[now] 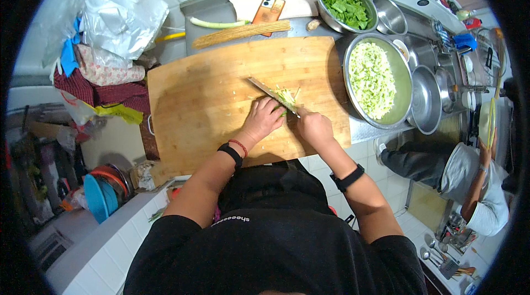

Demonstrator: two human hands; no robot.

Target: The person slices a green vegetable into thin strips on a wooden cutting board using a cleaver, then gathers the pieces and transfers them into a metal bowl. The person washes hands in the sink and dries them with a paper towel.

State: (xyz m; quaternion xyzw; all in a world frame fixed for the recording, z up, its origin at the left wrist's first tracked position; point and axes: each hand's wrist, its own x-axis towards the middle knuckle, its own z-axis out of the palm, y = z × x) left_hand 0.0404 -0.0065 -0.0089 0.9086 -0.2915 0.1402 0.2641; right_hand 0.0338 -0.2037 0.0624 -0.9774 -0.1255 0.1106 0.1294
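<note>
On the large wooden cutting board (pixel 198 100), my right hand (pixel 315 127) grips the handle of a kitchen knife (pixel 265 89), whose blade points up and to the left. My left hand (pixel 264 118) holds a piece of green vegetable (pixel 282 109) down against the board, its fingers beside the blade. Thin pale-green shreds (pixel 288 94) lie on the far side of the knife. Most of the held piece is hidden by the fingers. To the right of the board, a big steel bowl (pixel 403 96) contains chopped pale-green vegetable (pixel 370 79).
Beyond the board lie a corn-coloured ribbed strip (pixel 242 34), a leek or scallion stalk (pixel 215 24), an orange phone (pixel 269 11) and a ginger piece (pixel 313 25). A steel bowl of cut leafy greens (pixel 345 7) stands behind. Another person (pixel 468 171) is at the far right.
</note>
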